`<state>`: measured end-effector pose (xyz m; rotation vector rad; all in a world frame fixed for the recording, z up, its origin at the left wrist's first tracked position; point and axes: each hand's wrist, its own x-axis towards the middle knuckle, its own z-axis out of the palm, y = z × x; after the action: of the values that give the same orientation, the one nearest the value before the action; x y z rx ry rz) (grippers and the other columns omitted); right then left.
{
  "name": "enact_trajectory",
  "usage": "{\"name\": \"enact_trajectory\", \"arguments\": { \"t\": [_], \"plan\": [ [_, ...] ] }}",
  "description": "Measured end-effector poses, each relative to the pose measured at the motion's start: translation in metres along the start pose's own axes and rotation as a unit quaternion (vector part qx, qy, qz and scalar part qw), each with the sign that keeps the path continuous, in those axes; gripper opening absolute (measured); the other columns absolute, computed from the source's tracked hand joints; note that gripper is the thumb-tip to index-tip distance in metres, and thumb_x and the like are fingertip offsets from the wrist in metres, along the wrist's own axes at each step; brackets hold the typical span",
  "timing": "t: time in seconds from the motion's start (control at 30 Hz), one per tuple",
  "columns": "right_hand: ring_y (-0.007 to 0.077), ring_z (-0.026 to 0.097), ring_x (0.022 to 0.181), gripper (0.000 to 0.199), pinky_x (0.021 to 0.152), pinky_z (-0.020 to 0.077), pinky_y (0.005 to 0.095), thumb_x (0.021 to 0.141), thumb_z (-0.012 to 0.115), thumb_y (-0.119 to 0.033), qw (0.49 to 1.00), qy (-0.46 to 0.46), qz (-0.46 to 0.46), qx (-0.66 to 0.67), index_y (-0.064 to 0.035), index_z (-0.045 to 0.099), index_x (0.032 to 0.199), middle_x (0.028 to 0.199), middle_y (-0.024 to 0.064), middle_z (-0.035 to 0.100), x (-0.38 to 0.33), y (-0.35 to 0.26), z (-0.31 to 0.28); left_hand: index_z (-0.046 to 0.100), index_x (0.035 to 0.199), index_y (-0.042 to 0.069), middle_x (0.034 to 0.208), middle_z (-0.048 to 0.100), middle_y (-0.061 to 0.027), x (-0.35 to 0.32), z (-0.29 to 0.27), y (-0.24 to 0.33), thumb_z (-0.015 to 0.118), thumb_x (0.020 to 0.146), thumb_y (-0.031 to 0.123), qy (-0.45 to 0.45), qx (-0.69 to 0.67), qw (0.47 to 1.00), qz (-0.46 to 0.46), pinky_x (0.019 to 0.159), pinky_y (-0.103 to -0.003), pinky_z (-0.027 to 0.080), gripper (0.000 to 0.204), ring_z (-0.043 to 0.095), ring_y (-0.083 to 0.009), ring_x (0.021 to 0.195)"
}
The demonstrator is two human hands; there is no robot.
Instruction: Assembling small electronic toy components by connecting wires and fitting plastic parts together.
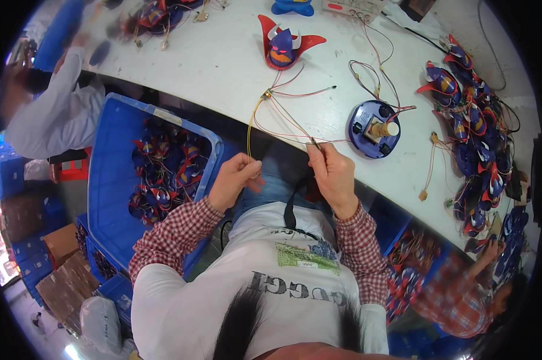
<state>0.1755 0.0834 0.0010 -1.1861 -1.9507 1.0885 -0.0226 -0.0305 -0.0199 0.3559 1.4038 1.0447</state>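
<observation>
Left hand (235, 182) fingers pinch a thin yellow wire (249, 133); right hand (335, 179) fingers pinch thin reddish wiring (292, 119) at the white worktop (199, 72)'s near edge. Beyond, a purple, red-collared plastic toy head (281, 49) lies horns-away, bare surface leftward.

Left hand (236, 180) pinching yellow wires (249, 133), right hand (334, 174) holding wire tip (315, 143), horned toy (281, 50)

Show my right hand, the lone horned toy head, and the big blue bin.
Right hand (335, 174): head view, back of hand.
Horned toy head (281, 49): head view, its face.
Big blue bin (110, 180): head view, inner wall.
</observation>
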Motion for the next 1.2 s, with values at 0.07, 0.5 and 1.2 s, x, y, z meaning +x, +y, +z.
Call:
{"name": "enact_trajectory", "arguments": {
  "t": [0.07, 0.5, 1.2],
  "plan": [
    [0.015, 0.049, 0.048, 0.014, 0.046, 0.039, 0.0256, 0.089, 0.062, -0.012, 0.997, 0.013, -0.026, -0.066, 0.002, 0.063, 0.09, 0.064, 0.0065, 0.061, 0.004, 0.001, -0.005, 0.055, 0.104, -0.004, 0.089, 0.06, -0.0114, -0.012, -0.005, 0.004, 0.06, 0.09, 0.011, 0.006, -0.021, 1.0, -0.001, 0.061, -0.024, 0.053, 0.022, 0.063, -0.0177, 0.071],
    [0.0177, 0.047, 0.049, 0.013, 0.047, 0.0386, 0.0274, 0.085, 0.066, -0.01, 0.984, 0.016, -0.055, -0.167, 0.0014, 0.062, 0.089, 0.064, 0.0076, 0.06, 0.008, 0.0, -0.01, 0.057, 0.111, -0.004, 0.093, 0.06, -0.0112, -0.02, -0.011, 0.024, 0.059, 0.089, 0.008, -0.045, 0.025, 0.998, 0.023, 0.057, -0.022, 0.051, 0.026, 0.062, -0.0159, 0.07],
    [0.0223, 0.054, 0.055, 0.021, 0.05, 0.0438, 0.0302, 0.077, 0.065, 0.0, 0.96, 0.007, -0.189, -0.205, -0.0005, 0.061, 0.097, 0.074, 0.0085, 0.061, -0.004, -0.006, 0.011, 0.053, 0.088, 0.001, 0.076, 0.058, -0.0073, 0.028, 0.056, 0.04, 0.064, 0.087, 0.013, -0.11, -0.001, 0.99, 0.094, 0.042, -0.018, 0.045, 0.016, 0.057, -0.0113, 0.057]
  ]
}}
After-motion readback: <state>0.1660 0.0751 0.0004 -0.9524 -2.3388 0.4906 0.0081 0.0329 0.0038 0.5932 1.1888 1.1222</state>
